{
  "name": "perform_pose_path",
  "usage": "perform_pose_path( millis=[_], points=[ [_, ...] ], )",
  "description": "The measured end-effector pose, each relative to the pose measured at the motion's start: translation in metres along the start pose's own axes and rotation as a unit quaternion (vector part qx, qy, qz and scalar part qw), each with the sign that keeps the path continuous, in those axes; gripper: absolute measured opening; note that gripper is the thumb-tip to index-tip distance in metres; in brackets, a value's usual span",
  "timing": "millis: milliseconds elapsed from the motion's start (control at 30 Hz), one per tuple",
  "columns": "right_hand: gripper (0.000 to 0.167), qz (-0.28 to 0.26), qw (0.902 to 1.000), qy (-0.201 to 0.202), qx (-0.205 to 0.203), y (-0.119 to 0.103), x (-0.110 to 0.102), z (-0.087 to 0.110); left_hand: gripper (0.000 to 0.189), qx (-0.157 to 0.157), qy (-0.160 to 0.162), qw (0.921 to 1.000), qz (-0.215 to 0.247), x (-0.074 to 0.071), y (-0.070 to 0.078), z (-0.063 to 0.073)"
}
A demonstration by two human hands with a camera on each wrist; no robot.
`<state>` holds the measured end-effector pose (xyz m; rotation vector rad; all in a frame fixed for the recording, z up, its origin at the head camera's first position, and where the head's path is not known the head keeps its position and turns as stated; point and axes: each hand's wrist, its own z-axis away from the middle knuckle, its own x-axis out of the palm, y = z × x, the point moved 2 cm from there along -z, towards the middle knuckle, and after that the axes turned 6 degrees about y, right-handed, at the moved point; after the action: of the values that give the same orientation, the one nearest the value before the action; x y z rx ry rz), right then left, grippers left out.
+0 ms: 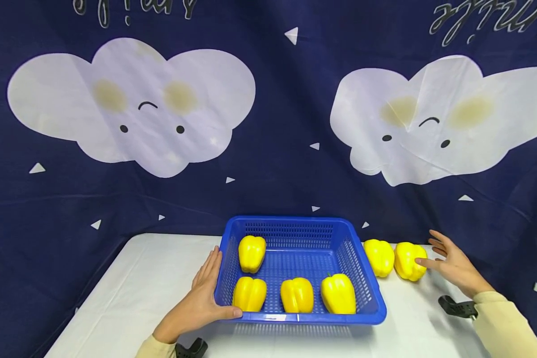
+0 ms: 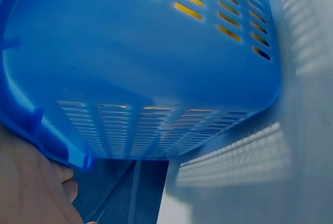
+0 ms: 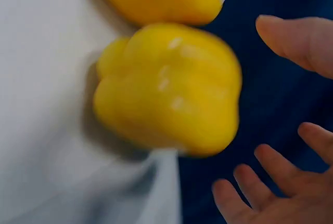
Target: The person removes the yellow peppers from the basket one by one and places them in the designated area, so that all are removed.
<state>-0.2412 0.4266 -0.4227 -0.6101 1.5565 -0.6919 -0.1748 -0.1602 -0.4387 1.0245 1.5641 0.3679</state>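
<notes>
In the head view, a blue plastic basket with slotted walls stands on the white table. Several yellow bell peppers lie in it: one pepper at the back left, the others along the front. My left hand rests on the basket's front left corner, fingers straight along the side, thumb on the front rim. Two more bell peppers lie outside, right of the basket: a nearer one and an outer one. Beside the outer pepper is my right hand, fingers spread; the right wrist view shows a gap between fingers and pepper.
A white cloth-covered table reaches left and right of the basket. Behind it hangs a dark blue curtain with upside-down clouds and small white triangles. The outer peppers lie near the table's back edge.
</notes>
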Motion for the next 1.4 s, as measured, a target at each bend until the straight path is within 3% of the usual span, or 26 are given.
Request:
perform_pose_path(
  millis=[200, 567, 900, 1400],
  points=[
    [0.101, -0.019, 0.9976, 0.034, -0.056, -0.034, 0.005, 0.001, 0.132, -0.006, -0.001, 1.0, -0.002, 0.001, 0.0, -0.002],
    [0.089, -0.045, 0.9922, 0.039, -0.11, -0.1, 0.034, 0.005, 0.133, -0.011, -0.002, 0.9999, 0.001, 0.002, 0.001, 0.0],
    [0.084, -0.084, 0.9854, -0.001, -0.148, -0.144, 0.062, 0.008, 0.132, -0.003, 0.0, 1.0, 0.001, 0.002, -0.001, 0.0],
    [0.079, -0.123, 0.9773, -0.069, -0.158, -0.181, 0.112, 0.01, 0.132, -0.001, 0.001, 1.0, 0.0, 0.002, -0.002, 0.001]
  ],
)
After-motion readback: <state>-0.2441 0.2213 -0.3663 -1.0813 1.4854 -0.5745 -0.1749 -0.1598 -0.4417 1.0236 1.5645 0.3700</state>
